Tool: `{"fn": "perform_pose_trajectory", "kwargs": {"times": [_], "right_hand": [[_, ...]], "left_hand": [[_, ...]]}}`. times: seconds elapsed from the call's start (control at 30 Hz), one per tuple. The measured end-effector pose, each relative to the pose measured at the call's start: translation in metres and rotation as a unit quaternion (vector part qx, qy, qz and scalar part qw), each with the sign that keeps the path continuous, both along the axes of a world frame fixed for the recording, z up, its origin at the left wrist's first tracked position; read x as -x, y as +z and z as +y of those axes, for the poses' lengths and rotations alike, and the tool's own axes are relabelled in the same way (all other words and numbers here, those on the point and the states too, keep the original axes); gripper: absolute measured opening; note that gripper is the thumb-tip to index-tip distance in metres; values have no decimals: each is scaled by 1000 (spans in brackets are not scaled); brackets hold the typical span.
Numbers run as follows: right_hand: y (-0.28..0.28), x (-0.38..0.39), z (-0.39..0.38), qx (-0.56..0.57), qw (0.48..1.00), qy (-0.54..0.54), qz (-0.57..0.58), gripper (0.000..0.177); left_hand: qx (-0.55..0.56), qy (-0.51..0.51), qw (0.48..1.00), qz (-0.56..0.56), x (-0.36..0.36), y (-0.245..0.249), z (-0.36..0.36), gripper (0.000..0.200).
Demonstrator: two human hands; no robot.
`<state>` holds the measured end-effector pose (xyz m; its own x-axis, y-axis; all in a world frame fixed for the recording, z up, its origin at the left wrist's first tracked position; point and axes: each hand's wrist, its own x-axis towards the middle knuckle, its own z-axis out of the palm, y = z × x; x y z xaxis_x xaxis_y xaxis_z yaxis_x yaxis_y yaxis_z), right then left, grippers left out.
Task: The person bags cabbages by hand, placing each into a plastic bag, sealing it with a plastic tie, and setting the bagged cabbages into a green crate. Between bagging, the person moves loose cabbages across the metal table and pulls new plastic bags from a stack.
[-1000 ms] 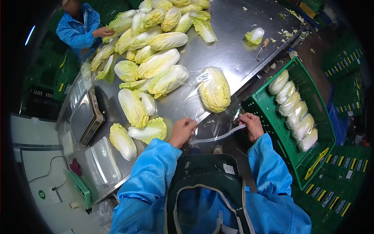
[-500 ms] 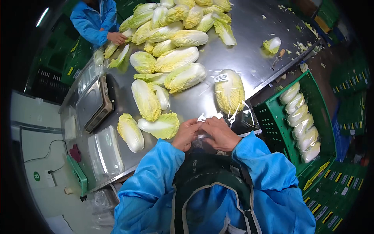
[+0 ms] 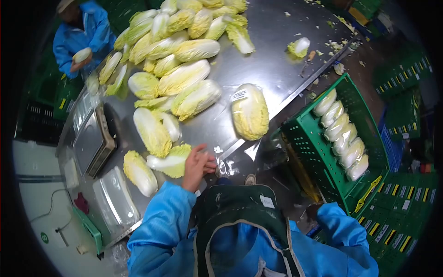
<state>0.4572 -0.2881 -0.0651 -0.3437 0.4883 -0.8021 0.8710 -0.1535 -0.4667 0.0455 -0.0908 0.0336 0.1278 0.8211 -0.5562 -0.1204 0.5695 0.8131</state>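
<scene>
My left hand [image 3: 198, 167] hovers by the table's near edge, fingers apart and holding nothing that I can see. Beside it lies a Chinese cabbage with loose green-yellow leaves [image 3: 171, 161]. Clear plastic film [image 3: 227, 167] glints at the edge just right of that hand. A Chinese cabbage wrapped in clear film [image 3: 250, 113], with a white label [image 3: 239, 95] on top, rests at the table's right edge, apart from both hands. My right hand [image 3: 314, 212] is low beside the green crate, dark and mostly hidden, its fingers not readable.
Wrapped cabbages [image 3: 344, 134] line the green crate [image 3: 344, 83] at right. Unwrapped cabbages [image 3: 184, 48] pile up at the table's far side. A scale [image 3: 94, 141] and a stack of clear bags [image 3: 115, 198] lie left. Across the table a co-worker [image 3: 85, 34] holds a cabbage.
My hands have parted: the right dropped away toward the crate, the left moved left and opened. The film by the wrapped cabbage no longer sticks up. The co-worker has lifted a cabbage.
</scene>
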Motion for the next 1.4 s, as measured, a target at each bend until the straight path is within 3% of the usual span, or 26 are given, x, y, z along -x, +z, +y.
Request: {"fn": "perform_pose_trajectory", "kwargs": {"times": [0.03, 0.07, 0.1, 0.13, 0.17, 0.23, 0.27, 0.3, 0.37, 0.4, 0.5, 0.53, 0.57, 0.6, 0.63, 0.7, 0.83, 0.9, 0.93, 0.97, 1.0, 1.03, 1.1, 1.23, 1.37, 1.4], "right_hand": [[-17, -16, -7, 11, 980, -178, 85, 24], [18, 2, 25, -9, 942, -303, 142, 25], [54, 21, 59, -36, 887, -411, 208, 29], [65, 31, 102, -36, 816, -509, 273, 33], [73, 45, 138, -49, 757, -547, 354, 36], [77, 68, 187, -12, 743, -594, 309, 30], [73, 68, 189, -13, 738, -598, 312, 30], [65, 68, 194, -30, 755, -565, 333, 27], [48, 59, 196, -40, 754, -540, 371, 16], [51, 56, 194, -38, 745, -557, 366, 16], [48, 51, 182, -22, 702, -588, 402, 9], [59, 56, 178, -255, 790, -466, 308, 24], [68, 58, 175, -466, 809, -304, 187, 41], [73, 53, 176, -545, 819, -111, 142, 66], [77, 53, 174, -535, 836, -30, 118, 70], [86, 61, 174, -543, 830, 57, 112, 61], [84, 68, 185, -551, 808, 86, 190, 39], [79, 65, 189, -397, 861, -133, 287, 20], [72, 67, 192, -449, 825, -190, 284, 18], [69, 68, 196, -452, 824, -187, 284, 18], [70, 70, 201, -350, 828, -290, 329, 20], [72, 74, 206, -238, 812, -387, 367, 25], [72, 84, 217, -265, 795, -410, 360, 31], [61, 97, 229, -238, 797, -470, 294, 32], [39, 109, 231, -236, 794, -522, 201, 34], [41, 113, 233, -288, 801, -501, 153, 33]], "left_hand": [[0, -9, 1000, -1, 5, -8, 2, 40], [-173, -33, 972, 158, 12, -20, 2, 47], [-344, -54, 887, 303, 14, -29, 6, 55], [-428, -91, 834, 337, 11, -30, 14, 60], [-433, -96, 831, 336, 6, -29, 20, 60], [-602, -210, 668, 383, -6, -23, 31, 56], [-630, -200, 660, 356, -16, -19, 35, 39], [-632, -200, 658, 356, -16, -15, 41, 39], [-649, -319, 602, 339, -12, -10, 47, 22], [-642, -289, 627, 332, -13, -6, 43, 15], [-632, -296, 635, 332, 3, -17, 44, 16], [-631, -295, 635, 333, 5, -17, 44, 16], [-626, -300, 640, 330, 6, -16, 44, 17], [-620, -304, 646, 325, 6, -15, 43, 17], [-619, -306, 646, 324, 5, -14, 43, 17], [-611, -330, 645, 319, 4, -12, 44, 16], [-603, -351, 643, 316, 12, -6, 48, 15], [-524, -366, 717, 279, 20, -9, 51, 9], [-527, -363, 716, 280, 21, -13, 50, 9], [-451, -312, 799, 246, 22, -17, 50, 7], [-369, -256, 869, 208, 21, -20, 50, 14], [-372, -254, 869, 208, 20, -23, 50, 14], [-270, -183, 938, 118, 15, -30, 50, 26], [-217, -114, 968, 61, 10, -51, 51, 28], [-126, -115, 975, 141, 5, -63, 53, 26], [-99, -137, 970, 177, 3, -68, 54, 26]]}}
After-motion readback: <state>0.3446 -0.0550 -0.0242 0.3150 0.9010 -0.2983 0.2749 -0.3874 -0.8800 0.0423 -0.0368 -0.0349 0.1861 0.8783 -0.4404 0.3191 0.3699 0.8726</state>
